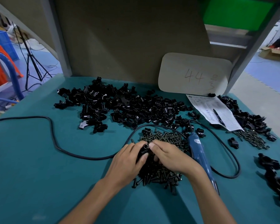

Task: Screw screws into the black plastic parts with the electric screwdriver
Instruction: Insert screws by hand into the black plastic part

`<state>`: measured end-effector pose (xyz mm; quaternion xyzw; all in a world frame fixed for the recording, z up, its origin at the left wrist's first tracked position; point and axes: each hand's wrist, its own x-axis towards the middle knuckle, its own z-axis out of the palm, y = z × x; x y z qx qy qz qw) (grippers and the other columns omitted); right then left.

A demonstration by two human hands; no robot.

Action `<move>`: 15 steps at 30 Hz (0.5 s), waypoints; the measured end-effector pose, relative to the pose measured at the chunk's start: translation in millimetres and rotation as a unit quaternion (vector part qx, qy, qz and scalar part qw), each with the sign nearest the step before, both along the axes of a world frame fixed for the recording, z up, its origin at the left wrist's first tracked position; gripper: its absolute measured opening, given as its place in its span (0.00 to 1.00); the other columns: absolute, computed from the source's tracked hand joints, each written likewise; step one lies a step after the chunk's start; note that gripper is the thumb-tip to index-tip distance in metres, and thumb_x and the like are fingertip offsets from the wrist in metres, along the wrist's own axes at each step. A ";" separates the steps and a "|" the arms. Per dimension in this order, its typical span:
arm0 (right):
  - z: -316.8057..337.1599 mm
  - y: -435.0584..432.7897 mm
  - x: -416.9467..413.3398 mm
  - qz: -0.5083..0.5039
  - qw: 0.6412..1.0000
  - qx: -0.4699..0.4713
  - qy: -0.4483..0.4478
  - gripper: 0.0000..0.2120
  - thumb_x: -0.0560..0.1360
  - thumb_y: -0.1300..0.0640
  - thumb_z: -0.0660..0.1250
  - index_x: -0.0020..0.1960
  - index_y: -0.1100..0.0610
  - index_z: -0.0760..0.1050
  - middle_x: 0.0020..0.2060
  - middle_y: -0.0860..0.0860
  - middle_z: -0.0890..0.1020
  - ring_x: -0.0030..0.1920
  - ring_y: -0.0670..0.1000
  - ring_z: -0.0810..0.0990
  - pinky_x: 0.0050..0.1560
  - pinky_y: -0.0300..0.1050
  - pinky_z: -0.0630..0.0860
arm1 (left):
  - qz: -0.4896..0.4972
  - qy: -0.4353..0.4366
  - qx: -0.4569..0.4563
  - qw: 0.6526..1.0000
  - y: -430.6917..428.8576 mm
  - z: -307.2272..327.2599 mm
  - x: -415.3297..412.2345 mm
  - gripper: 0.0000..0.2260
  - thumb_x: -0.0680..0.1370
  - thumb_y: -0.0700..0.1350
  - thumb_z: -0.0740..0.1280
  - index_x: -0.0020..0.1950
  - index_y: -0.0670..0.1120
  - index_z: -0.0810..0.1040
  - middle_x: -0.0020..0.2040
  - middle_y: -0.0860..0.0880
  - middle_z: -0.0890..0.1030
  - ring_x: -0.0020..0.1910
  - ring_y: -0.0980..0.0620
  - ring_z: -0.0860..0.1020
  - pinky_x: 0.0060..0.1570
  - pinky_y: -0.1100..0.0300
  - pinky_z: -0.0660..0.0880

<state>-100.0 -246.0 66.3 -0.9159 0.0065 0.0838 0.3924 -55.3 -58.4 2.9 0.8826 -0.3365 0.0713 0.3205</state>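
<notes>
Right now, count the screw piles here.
2: large screw pile, centre, left of the electric screwdriver; small screw pile, far right, beside the paper form. More may be hidden.

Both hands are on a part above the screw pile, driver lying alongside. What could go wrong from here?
1. The left hand and right hand hold the black part right over the screw pile; a fumbled screw would likely be lost among the rest.
2. The cable loops round that pile; lifting the electric screwdriver may drag it through and scatter screws.
3. The screwdriver lies beside the right forearm, so a careless move could knock it.
</notes>
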 end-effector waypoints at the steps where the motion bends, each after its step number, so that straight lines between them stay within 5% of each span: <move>1: -0.4 -0.6 -0.6 0.000 1.000 0.014 0.011 0.13 0.85 0.44 0.55 0.49 0.48 0.73 0.41 0.48 0.82 0.40 0.41 0.79 0.43 0.43 0.78 | 0.001 0.001 -0.002 1.000 0.3 0.0 -0.2 0.22 0.83 0.60 0.51 0.72 0.52 0.69 0.60 0.55 0.78 0.55 0.55 0.74 0.54 0.58 0.74; 6: -4.2 2.6 -1.3 0.004 0.999 0.044 0.020 0.16 0.85 0.43 0.55 0.47 0.51 0.72 0.38 0.46 0.80 0.36 0.38 0.77 0.40 0.40 0.76 | 0.005 0.004 -0.014 1.000 -0.9 -0.2 2.2 0.21 0.83 0.60 0.51 0.72 0.54 0.67 0.61 0.56 0.77 0.57 0.56 0.74 0.55 0.57 0.75; 15: -5.9 2.2 -2.9 -0.007 0.994 0.105 0.033 0.11 0.85 0.46 0.57 0.45 0.42 0.72 0.37 0.44 0.80 0.37 0.41 0.78 0.39 0.39 0.76 | -0.003 -0.004 -0.013 1.000 0.3 -0.6 0.8 0.21 0.83 0.61 0.51 0.71 0.53 0.67 0.61 0.56 0.78 0.56 0.56 0.74 0.54 0.59 0.74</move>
